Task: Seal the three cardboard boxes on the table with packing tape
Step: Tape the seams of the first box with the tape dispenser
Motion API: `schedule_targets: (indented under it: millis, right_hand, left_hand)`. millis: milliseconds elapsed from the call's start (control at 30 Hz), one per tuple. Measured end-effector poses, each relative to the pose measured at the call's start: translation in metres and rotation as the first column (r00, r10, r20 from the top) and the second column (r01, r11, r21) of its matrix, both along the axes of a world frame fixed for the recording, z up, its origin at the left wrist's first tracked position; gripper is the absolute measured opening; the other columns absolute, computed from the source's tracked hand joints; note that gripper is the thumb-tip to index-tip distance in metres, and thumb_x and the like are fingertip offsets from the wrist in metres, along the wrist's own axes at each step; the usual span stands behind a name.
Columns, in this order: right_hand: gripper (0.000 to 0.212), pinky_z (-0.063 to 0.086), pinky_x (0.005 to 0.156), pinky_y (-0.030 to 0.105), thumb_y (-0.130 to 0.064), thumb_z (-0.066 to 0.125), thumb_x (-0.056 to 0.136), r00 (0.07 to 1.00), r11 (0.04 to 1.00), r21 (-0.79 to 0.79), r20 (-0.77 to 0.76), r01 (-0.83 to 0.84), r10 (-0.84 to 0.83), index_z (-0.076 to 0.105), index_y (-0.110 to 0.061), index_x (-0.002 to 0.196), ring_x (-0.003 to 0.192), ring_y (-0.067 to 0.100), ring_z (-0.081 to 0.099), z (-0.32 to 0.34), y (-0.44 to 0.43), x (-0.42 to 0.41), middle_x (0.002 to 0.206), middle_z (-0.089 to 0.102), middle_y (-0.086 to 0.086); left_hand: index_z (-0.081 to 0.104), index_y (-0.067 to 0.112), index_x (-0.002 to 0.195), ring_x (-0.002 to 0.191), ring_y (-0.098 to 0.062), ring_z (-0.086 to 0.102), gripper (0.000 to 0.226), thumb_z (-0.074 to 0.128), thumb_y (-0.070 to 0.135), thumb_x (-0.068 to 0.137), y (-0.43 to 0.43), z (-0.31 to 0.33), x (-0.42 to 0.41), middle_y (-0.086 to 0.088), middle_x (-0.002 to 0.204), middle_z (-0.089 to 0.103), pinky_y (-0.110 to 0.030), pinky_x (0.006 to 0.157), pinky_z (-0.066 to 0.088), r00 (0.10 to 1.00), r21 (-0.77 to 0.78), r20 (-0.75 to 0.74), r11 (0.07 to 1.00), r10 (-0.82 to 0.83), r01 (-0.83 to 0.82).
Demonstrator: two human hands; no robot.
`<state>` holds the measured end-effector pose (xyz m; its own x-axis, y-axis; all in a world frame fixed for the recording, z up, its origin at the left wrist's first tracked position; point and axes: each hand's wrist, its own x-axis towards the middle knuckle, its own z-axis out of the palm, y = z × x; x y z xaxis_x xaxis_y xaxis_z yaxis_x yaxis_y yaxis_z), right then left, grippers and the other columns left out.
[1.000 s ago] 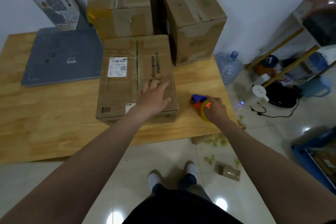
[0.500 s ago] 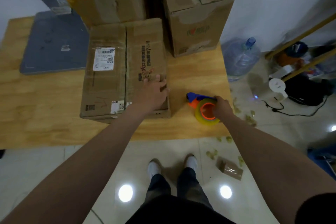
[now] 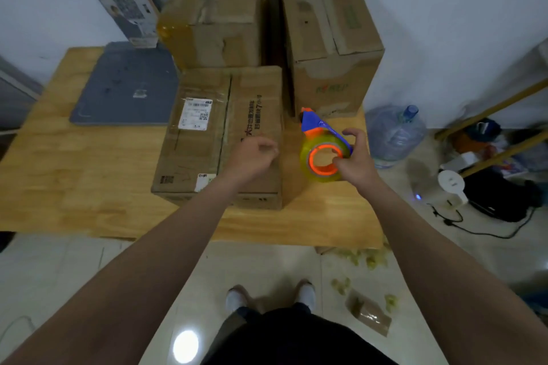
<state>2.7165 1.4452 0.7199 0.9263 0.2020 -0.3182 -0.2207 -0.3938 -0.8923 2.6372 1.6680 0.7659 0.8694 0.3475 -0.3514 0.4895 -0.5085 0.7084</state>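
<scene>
Wooden desk [image 3: 74,187], seen from above. Two tall cardboard boxes stand along its back edge: the back-left box [image 3: 219,9] and, just beside it at the back right corner, the back-right box [image 3: 329,38]. Both have their top flaps folded down. The flat box [image 3: 207,139] lies in front of them, reaching almost to the front edge, with a white label on its left flap. A grey board [image 3: 127,86] lies toward the back left corner.

The left hand [image 3: 252,157] is over the right flap of the flat box, fingers curled inward with nothing in them; whether it touches the cardboard cannot be told. The right hand [image 3: 355,160] grips the tape dispenser [image 3: 323,154] near the right edge, just beside the flat box. The thumb lies at the orange core and the fingers [image 3: 354,135] wrap over the far side of the yellowish roll. The blue nose points toward the back-right box.
</scene>
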Motion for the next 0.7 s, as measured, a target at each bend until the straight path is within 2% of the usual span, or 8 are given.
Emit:
schedule_targets:
  millis: [67,100,167,233,367,433,567,700]
  right_hand:
    - [0.071,0.054,0.071,0.024,0.010,0.059,0.077,0.994,0.998,0.013,0.100,-0.055,0.054,0.043,-0.030,0.133,0.090,0.002,0.063,0.020,0.008,0.005,0.106,0.056,-0.014]
    - [0.071,0.050,0.073,0.016,0.012,0.058,0.078,0.987,0.997,0.014,0.143,-0.082,0.080,0.045,-0.027,0.136,0.090,-0.006,0.060,0.032,0.014,0.005,0.108,0.056,-0.017]
    - [0.070,0.044,0.069,0.006,0.015,0.055,0.078,0.971,0.991,0.019,0.204,-0.134,0.128,0.047,-0.023,0.137,0.090,-0.012,0.057,0.055,0.027,0.000,0.110,0.055,-0.016]
    - [0.073,0.044,0.070,0.005,0.016,0.055,0.077,0.957,0.987,0.031,0.252,-0.155,0.143,0.048,-0.023,0.138,0.093,-0.011,0.056,0.074,0.039,-0.006,0.113,0.056,-0.014]
    - [0.070,0.044,0.073,0.007,0.016,0.055,0.077,0.931,0.986,0.051,0.340,-0.157,0.131,0.048,-0.028,0.130,0.091,-0.015,0.056,0.092,0.064,-0.027,0.110,0.056,-0.020]
    - [0.070,0.044,0.077,0.007,0.018,0.054,0.076,0.913,0.982,0.063,0.383,-0.178,0.141,0.049,-0.028,0.128,0.093,-0.014,0.057,0.097,0.077,-0.035,0.111,0.057,-0.018]
    - [0.072,0.044,0.083,0.008,0.020,0.053,0.073,0.881,0.975,0.059,0.442,-0.215,0.168,0.051,-0.022,0.131,0.103,0.003,0.058,0.104,0.102,-0.048,0.118,0.059,-0.005]
    - [0.071,0.045,0.078,0.009,0.017,0.056,0.074,0.865,0.976,0.006,0.464,-0.217,0.190,0.052,-0.024,0.132,0.107,0.012,0.059,0.104,0.120,-0.058,0.120,0.060,-0.002]
  left_hand:
    - [0.071,0.020,0.118,0.098,-0.014,0.064,0.022,0.060,0.030,0.102,-0.001,0.024,0.002,0.008,0.105,0.070,-0.030,0.084,0.049,0.982,-0.206,0.005,0.961,0.191,-0.186]
    - [0.071,0.018,0.115,0.092,-0.016,0.065,0.022,0.060,0.031,0.102,0.002,0.037,0.002,0.006,0.100,0.071,-0.032,0.080,0.050,0.961,-0.311,-0.011,0.912,0.277,-0.267]
    - [0.073,0.015,0.112,0.086,-0.019,0.066,0.023,0.061,0.032,0.101,0.012,0.064,0.000,0.001,0.099,0.072,-0.033,0.073,0.051,0.923,-0.471,-0.032,0.809,0.383,-0.352]
    - [0.074,0.018,0.106,0.085,-0.018,0.066,0.026,0.061,0.039,0.100,0.025,0.090,-0.005,0.001,0.100,0.070,-0.033,0.073,0.050,0.914,-0.542,-0.032,0.761,0.404,-0.356]
    - [0.075,0.024,0.105,0.087,-0.018,0.068,0.051,0.051,0.068,0.095,0.052,0.127,-0.022,0.006,0.097,0.072,-0.033,0.073,0.049,0.952,-0.559,-0.087,0.777,0.292,-0.289]
    - [0.075,0.023,0.106,0.088,-0.018,0.069,0.059,0.050,0.075,0.091,0.065,0.136,-0.031,0.008,0.093,0.075,-0.034,0.076,0.049,0.962,-0.565,-0.092,0.782,0.255,-0.262]
    - [0.074,0.025,0.096,0.091,-0.017,0.068,0.040,0.061,0.063,0.092,0.088,0.143,-0.048,0.010,0.091,0.078,-0.033,0.077,0.046,0.968,-0.520,-0.074,0.819,0.241,-0.243]
    - [0.074,0.025,0.103,0.090,-0.014,0.069,0.024,0.067,0.046,0.095,0.111,0.138,-0.063,0.010,0.094,0.079,-0.032,0.077,0.045,0.963,-0.509,-0.057,0.822,0.264,-0.255]
